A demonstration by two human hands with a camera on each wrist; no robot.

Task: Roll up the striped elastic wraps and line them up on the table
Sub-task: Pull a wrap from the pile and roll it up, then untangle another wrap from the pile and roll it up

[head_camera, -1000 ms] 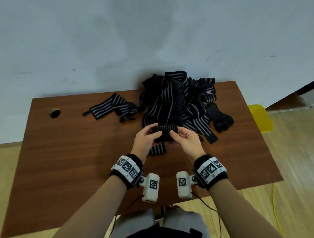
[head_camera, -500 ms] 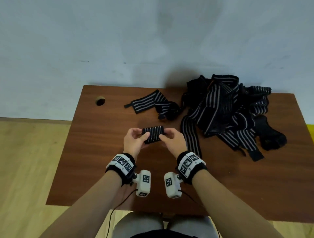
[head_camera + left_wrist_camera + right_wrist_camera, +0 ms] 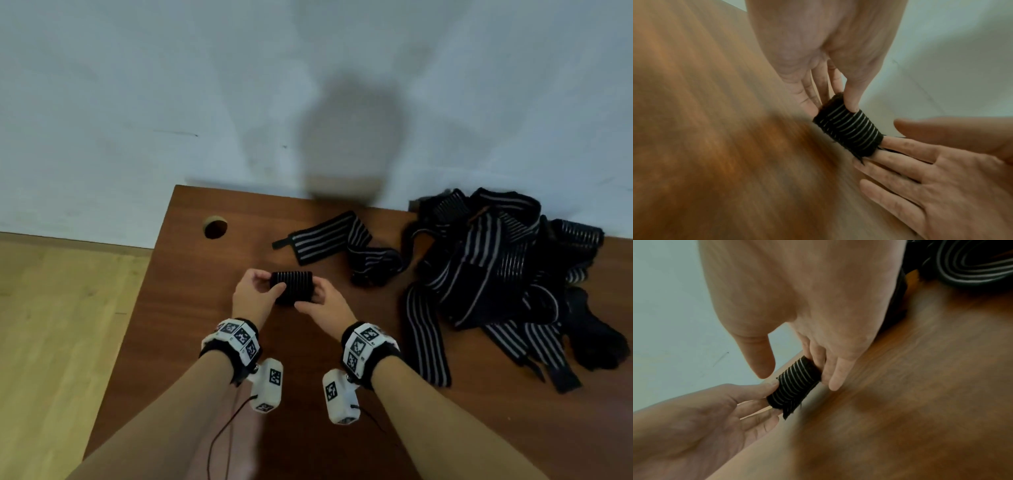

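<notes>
A rolled black wrap with thin white stripes [image 3: 293,286] [image 3: 851,131] [image 3: 795,384] sits between my hands, just above the brown table [image 3: 191,308]. My left hand [image 3: 253,294] [image 3: 838,91] pinches its left end, thumb on top and fingers behind. My right hand [image 3: 325,303] [image 3: 818,356] touches the right end with nearly straight fingers [image 3: 900,146]. Its thumb [image 3: 760,361] is lifted just off the roll. A tangled pile of unrolled striped wraps [image 3: 496,274] lies at the right. One loose wrap [image 3: 335,240] lies behind the roll.
A round cable hole [image 3: 215,228] sits near the table's far left corner. The table's left edge [image 3: 137,308] drops to a wooden floor [image 3: 51,342]. A pale wall [image 3: 239,102] stands right behind the table.
Both hands have carried the rolled wrap leftward, away from the pile, to the left part of the table. The head view has swung left with them.
</notes>
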